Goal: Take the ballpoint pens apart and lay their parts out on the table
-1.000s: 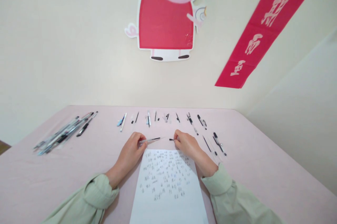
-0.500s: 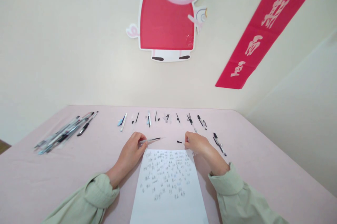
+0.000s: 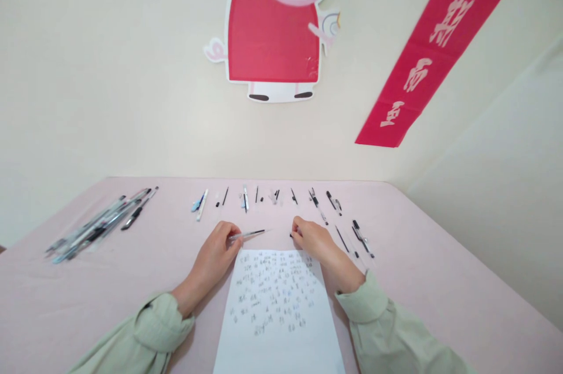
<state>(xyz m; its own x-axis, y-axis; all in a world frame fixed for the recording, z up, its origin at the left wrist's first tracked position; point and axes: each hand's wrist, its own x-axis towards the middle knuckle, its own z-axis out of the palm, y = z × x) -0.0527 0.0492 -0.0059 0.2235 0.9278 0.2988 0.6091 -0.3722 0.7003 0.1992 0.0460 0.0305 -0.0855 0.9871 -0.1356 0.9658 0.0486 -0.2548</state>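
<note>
My left hand point(image 3: 223, 240) is closed in a pinch on a thin pen refill point(image 3: 254, 234). It has a dark stretch and a pale tip, and points right, above the top edge of the written sheet. My right hand point(image 3: 310, 238) lies to the right of it, fingertips pinched together around a small black pen part point(image 3: 291, 236). Only a dark end of that part shows past the fingers, so its exact kind is hidden. Between the hands, at the near side, lies a white sheet of paper point(image 3: 281, 353) with rows of handwriting.
Taken-apart pens and caps form a row along the far side, among them a white pen point(image 3: 202, 205) and a black pen point(image 3: 333, 203). Right of my right hand lie a dark refill point(image 3: 342, 238) and another pen point(image 3: 363, 239). A heap of pens point(image 3: 99, 225) occupies the left.
My right hand has shifted left and its fingers now cover most of the small black part that lay in the open before. My left hand still holds the refill.
</note>
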